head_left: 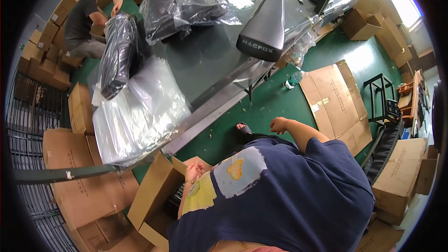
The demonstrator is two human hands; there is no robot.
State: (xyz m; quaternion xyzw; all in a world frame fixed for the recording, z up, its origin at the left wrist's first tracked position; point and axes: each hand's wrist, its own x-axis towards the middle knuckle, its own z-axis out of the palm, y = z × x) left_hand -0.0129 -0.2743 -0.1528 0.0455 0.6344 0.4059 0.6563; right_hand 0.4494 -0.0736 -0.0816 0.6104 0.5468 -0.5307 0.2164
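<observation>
My left hand hangs beside an open cardboard box, its fingers loosely curled and a little apart, with nothing in it. Out over the green floor, my right hand is loosely closed and shows nothing held. On the dark table lies a bare black padded seat near the front edge. Farther left are seats wrapped in clear plastic and another bagged seat. A stack of clear plastic bags covers the table's near left corner.
Flattened cardboard and a plastic bottle are on the floor to the right. A black metal frame stands beyond. Cartons crowd the left. Two other people are at the far left; one crouches, and another's hand is near the bagged seat.
</observation>
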